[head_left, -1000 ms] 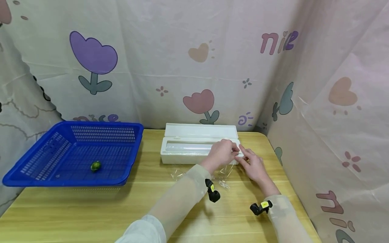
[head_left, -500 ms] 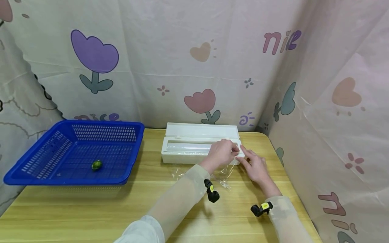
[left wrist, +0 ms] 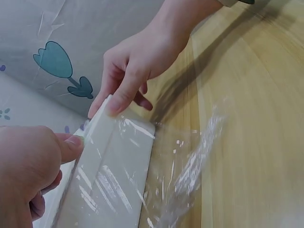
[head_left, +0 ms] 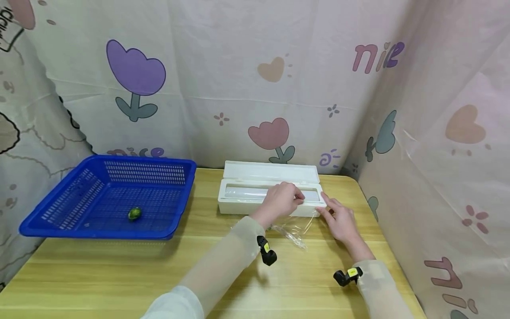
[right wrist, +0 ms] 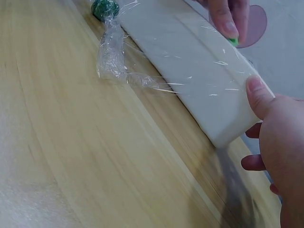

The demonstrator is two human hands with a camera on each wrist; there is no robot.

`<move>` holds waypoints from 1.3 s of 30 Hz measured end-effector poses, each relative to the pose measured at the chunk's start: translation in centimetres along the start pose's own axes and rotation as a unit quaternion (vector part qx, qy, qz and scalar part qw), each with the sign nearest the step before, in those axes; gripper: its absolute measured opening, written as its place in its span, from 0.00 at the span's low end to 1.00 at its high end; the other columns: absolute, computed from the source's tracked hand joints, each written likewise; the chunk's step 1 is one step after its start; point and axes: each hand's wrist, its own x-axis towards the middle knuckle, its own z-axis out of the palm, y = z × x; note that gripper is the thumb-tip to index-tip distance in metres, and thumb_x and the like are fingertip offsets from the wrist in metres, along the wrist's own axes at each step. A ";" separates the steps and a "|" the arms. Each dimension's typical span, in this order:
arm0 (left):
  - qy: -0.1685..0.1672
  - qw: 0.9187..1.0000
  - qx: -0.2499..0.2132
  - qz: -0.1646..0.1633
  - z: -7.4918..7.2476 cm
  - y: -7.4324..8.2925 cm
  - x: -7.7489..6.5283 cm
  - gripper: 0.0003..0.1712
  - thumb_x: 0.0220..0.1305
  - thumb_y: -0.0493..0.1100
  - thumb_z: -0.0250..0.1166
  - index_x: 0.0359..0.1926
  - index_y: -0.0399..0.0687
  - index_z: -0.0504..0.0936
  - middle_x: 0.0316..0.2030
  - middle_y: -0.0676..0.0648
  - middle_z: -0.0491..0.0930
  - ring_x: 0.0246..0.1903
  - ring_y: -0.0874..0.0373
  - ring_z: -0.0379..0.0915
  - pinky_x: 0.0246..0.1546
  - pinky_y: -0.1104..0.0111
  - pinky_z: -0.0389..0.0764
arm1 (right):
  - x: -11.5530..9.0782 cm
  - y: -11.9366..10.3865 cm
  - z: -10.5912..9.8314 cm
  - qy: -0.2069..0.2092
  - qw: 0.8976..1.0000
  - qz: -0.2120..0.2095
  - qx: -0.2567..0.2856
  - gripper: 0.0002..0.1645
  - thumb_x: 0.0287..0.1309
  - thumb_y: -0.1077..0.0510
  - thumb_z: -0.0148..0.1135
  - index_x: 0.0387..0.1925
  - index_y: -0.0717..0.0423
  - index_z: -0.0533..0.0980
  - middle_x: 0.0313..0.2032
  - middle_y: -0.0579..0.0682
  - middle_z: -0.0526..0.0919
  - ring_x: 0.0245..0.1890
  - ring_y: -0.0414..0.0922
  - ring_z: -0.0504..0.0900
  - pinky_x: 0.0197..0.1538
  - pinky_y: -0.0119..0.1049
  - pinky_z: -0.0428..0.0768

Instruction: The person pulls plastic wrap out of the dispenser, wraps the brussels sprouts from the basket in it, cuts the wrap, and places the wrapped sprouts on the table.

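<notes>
A white cling film box stands on the table with its lid raised at the back and a film roll inside. My left hand is above the box's front top edge and pinches a small bright green slider, mostly hidden by the fingertips. My right hand grips the box's right end, thumb on top and fingers round the side. Clear film hangs over the front onto the table. A green vegetable wrapped in film lies before the box, hidden in the head view.
A blue plastic basket stands on the left of the wooden table. One small green vegetable lies in it. Patterned cloth hangs close behind and along the right side.
My left hand has moved left along the box's front edge, away from my right hand. The right hand stays at the right end. The head view has shifted slightly.
</notes>
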 end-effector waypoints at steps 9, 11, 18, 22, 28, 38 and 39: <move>0.001 1.000 0.015 -0.009 -2.0 -2.4 -2.2 0.08 0.74 0.52 0.70 0.48 0.67 0.93 0.47 0.65 0.88 0.49 0.64 0.82 0.44 0.65 0.82 | -0.1 0.1 -0.2 0.004 1.000 -0.004 -0.005 0.34 0.77 0.46 0.62 0.77 0.52 0.70 0.53 0.55 0.87 0.34 0.46 0.81 0.41 0.47 0.79; 0.005 1.000 0.012 -0.007 -2.4 -3.0 -2.8 0.08 0.74 0.50 0.70 0.48 0.65 0.93 0.46 0.64 0.88 0.49 0.64 0.83 0.45 0.64 0.82 | -0.1 0.2 -0.3 0.003 1.000 -0.003 -0.007 0.34 0.77 0.46 0.62 0.77 0.52 0.69 0.53 0.54 0.87 0.33 0.46 0.81 0.40 0.47 0.79; 0.015 1.000 0.018 -0.003 -3.5 -5.2 -4.5 0.08 0.74 0.49 0.70 0.48 0.63 0.93 0.46 0.63 0.89 0.44 0.64 0.84 0.37 0.66 0.80 | -0.2 0.4 -0.2 0.008 1.000 -0.010 -0.008 0.33 0.77 0.47 0.63 0.76 0.52 0.70 0.52 0.55 0.87 0.34 0.47 0.82 0.39 0.46 0.80; 0.014 1.000 0.027 0.000 -4.0 -6.4 -5.2 0.08 0.75 0.49 0.69 0.48 0.63 0.93 0.46 0.61 0.89 0.42 0.64 0.84 0.32 0.68 0.79 | -0.3 0.3 0.0 0.016 1.000 -0.025 -0.008 0.32 0.76 0.49 0.64 0.75 0.54 0.71 0.52 0.55 0.88 0.34 0.47 0.83 0.40 0.49 0.81; 0.012 0.999 0.035 -0.014 -4.9 -8.1 -6.3 0.08 0.74 0.50 0.70 0.48 0.64 0.93 0.46 0.61 0.89 0.36 0.65 0.82 0.28 0.67 0.77 | -0.3 0.5 0.2 0.023 0.999 -0.031 -0.003 0.32 0.76 0.50 0.64 0.75 0.55 0.72 0.53 0.56 0.88 0.35 0.48 0.84 0.40 0.50 0.82; 0.013 0.997 0.054 -0.049 -6.5 -9.8 -8.1 0.07 0.72 0.49 0.72 0.46 0.67 0.93 0.46 0.62 0.88 0.44 0.60 0.83 0.33 0.61 0.80 | -0.5 0.5 0.1 0.023 0.999 -0.033 -0.005 0.32 0.76 0.49 0.64 0.75 0.54 0.72 0.52 0.55 0.88 0.33 0.46 0.81 0.37 0.45 0.79; 0.013 0.997 0.058 -0.049 -6.6 -9.9 -8.2 0.07 0.72 0.48 0.72 0.46 0.67 0.94 0.46 0.62 0.88 0.44 0.60 0.83 0.33 0.61 0.80 | -0.5 0.5 0.2 0.024 0.999 -0.034 -0.004 0.32 0.76 0.50 0.64 0.75 0.54 0.72 0.52 0.54 0.88 0.32 0.45 0.81 0.37 0.45 0.79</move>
